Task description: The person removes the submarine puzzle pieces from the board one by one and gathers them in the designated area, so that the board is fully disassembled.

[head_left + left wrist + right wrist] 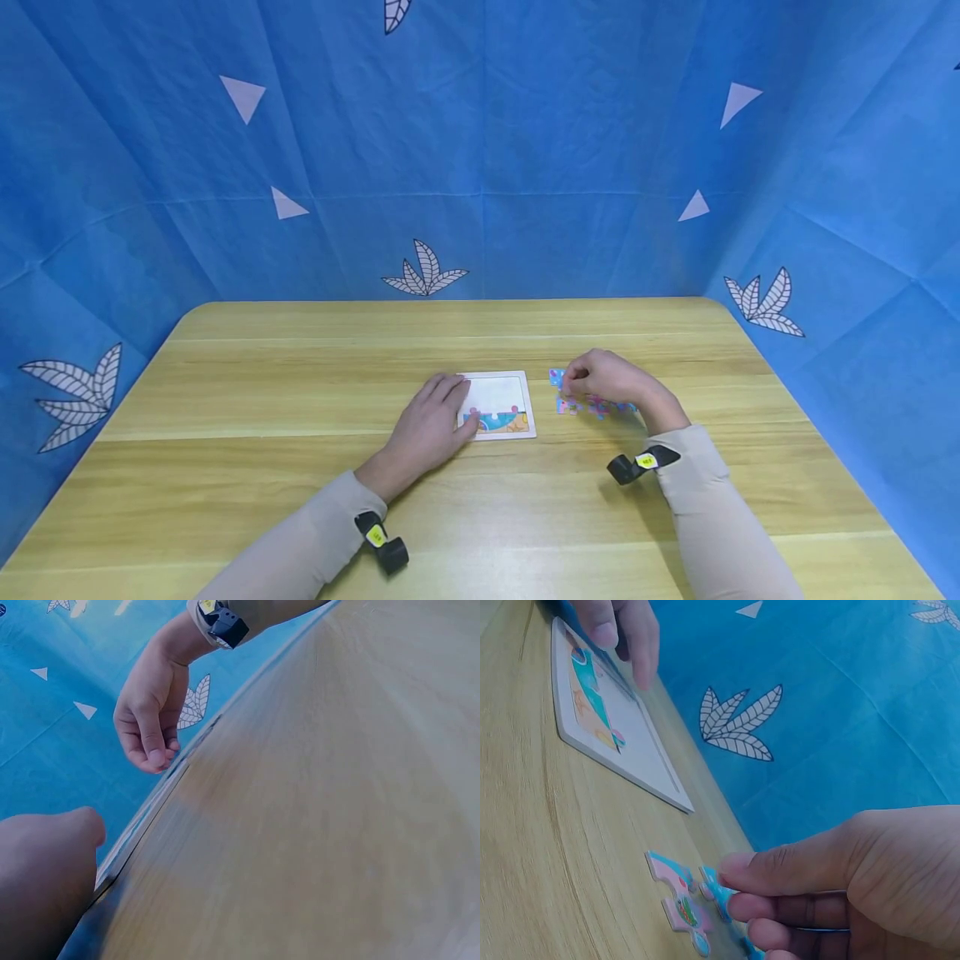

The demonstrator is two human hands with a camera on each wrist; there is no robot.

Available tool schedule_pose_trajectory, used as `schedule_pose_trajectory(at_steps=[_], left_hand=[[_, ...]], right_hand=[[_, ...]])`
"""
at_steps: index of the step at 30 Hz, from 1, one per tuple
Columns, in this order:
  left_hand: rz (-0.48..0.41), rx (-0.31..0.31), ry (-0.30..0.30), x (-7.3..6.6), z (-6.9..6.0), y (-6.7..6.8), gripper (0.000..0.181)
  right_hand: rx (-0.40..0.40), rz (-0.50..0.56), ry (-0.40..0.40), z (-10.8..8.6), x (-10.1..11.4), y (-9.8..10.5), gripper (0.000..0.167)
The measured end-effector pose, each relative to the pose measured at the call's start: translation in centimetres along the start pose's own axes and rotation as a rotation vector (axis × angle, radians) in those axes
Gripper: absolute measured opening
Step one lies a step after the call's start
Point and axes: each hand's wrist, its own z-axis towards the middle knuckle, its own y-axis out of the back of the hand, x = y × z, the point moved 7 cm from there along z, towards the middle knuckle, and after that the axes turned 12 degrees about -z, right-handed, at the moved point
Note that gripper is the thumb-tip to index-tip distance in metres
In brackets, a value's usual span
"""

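Note:
A white puzzle tray [492, 374] lies on the table, its lower part filled with teal and orange puzzle pieces [502, 422]. My left hand [429, 421] rests over the tray's left edge with fingers extended and the thumb at its lower left corner. To the right of the tray, my right hand [609, 377] reaches down among loose pieces. Thumb and forefinger pinch at a blue puzzle piece [715, 891], which they partly cover. Close to those fingertips lies a pink and blue piece with a green picture [681, 900].
More loose pieces [597, 406] lie below the right hand, partly hidden by it. The wooden table [300, 367] extends around the tray, and a blue patterned cloth [570, 150] hangs behind and beside it. Each wrist wears a small black camera [392, 554].

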Motion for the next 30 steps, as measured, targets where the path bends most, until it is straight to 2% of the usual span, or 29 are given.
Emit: schedule_pose_trajectory(at_steps=[6, 13, 18, 22, 24, 30], left_hand=[[-0.087, 0.008, -0.128, -1.0, -0.2, 0.0, 0.051], [-0.108, 0.064, -0.278, -2.1, -0.6, -0.2, 0.051], [-0.121, 0.11, -0.31, -2.3, -0.7, -0.5, 0.05], [-0.13, 0.124, -0.34, -2.4, -0.7, -0.6, 0.048], [-0.128, 0.126, -0.361, -2.5, -0.7, -0.6, 0.048], [-0.124, 0.115, -0.442, -2.9, -0.9, -0.6, 0.044]], right_hand=[[-0.023, -0.004, 0.023, 0.1, 1.1, 0.0, 0.012], [-0.044, 0.024, 0.049, 0.3, 2.2, -0.4, 0.016], [-0.076, -0.001, 0.082, 0.6, 2.8, -0.7, 0.017], [-0.037, 0.066, 0.101, 0.8, 3.4, -1.5, 0.019], [-0.031, 0.068, 0.125, 0.9, 3.8, -1.7, 0.018], [-0.068, -0.039, 0.225, 1.1, 4.9, -2.2, 0.015]])
